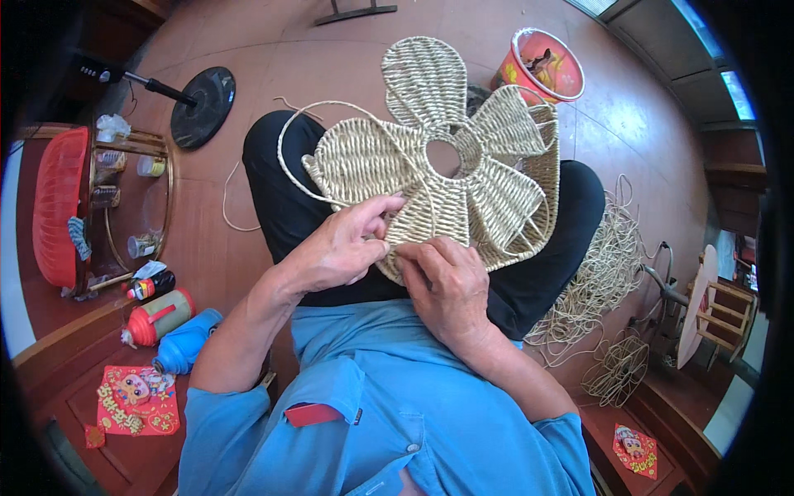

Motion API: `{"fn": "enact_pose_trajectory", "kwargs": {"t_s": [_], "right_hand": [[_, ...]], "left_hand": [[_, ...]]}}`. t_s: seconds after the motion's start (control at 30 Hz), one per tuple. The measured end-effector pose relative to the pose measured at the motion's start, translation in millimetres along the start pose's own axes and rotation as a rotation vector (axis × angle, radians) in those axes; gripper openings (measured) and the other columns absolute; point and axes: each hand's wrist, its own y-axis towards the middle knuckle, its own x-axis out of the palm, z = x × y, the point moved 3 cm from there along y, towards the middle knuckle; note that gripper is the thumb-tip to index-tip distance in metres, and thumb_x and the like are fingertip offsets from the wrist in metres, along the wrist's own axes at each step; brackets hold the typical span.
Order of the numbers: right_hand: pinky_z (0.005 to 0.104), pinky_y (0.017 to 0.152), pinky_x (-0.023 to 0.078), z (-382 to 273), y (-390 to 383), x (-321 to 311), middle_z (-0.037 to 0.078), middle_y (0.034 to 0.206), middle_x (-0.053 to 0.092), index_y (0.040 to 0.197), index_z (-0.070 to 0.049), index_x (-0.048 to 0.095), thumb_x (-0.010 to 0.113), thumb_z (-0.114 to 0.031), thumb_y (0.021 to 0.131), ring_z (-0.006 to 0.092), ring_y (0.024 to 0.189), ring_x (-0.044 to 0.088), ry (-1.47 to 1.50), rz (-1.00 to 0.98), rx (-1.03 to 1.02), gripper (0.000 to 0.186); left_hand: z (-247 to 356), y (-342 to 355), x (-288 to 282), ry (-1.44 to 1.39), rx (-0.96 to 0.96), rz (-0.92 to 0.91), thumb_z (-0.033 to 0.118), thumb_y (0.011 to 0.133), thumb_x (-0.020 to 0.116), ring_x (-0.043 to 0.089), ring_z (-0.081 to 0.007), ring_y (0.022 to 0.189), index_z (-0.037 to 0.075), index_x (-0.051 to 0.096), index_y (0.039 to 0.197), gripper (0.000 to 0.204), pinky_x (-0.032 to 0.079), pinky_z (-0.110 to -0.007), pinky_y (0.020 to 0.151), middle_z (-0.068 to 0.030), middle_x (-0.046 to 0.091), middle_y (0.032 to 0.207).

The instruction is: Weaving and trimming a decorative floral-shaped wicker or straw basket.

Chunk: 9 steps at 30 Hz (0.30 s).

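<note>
Across my lap lies a flower-shaped woven basket [364, 161] of pale twisted straw cord, with broad petals round a central hole. Its right side shows a deeper wall and several petals with bare frame gaps. My left hand [347, 240] is closed at the left edge of the nearest petal, index finger lying along its surface. At that petal's lower edge, my right hand [447, 285] is closed, thumb and fingers pinched together; its fingertips are partly hidden. A loose length of straw cord [284, 153] loops over the left petal and runs down toward my hands.
A large heap of straw cord [600, 273] lies on the floor to the right, with a smaller coil [618, 369] nearer me. A red bucket [571, 78] stands beyond the basket. On the left are a fan base [203, 107], a rack [141, 149] and flasks [188, 341].
</note>
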Motion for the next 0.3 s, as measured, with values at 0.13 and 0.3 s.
{"fn": "enact_pose_trajectory", "kwargs": {"t_s": [0.13,0.3], "right_hand": [[0.0467,0.078,0.053,1.5,5.9,-3.3,0.009,0.093,0.07,0.099,-0.01,0.077,0.084,-0.013,0.09,0.0326,0.086,0.071,0.038,-0.111,0.152,0.012],[0.0505,0.085,0.056,-0.8,14.7,0.4,0.012,0.098,0.069,0.104,-0.012,0.075,0.083,-0.02,0.093,0.0362,0.091,0.071,-0.051,-0.273,0.187,0.015]], "left_hand": [[-0.9,-0.5,2.1,-0.069,0.0,-0.004,0.002,0.102,0.057,0.052,-0.0027,0.06,0.001,0.041,0.167,0.066,0.043,-0.02,0.049,-0.0051,0.07,0.111],[-3.2,-0.2,0.2,-0.14,-0.011,-0.025,0.004,0.105,0.061,0.054,-0.0033,0.059,0.002,0.038,0.169,0.068,0.044,-0.019,0.049,-0.005,0.069,0.109]]}}
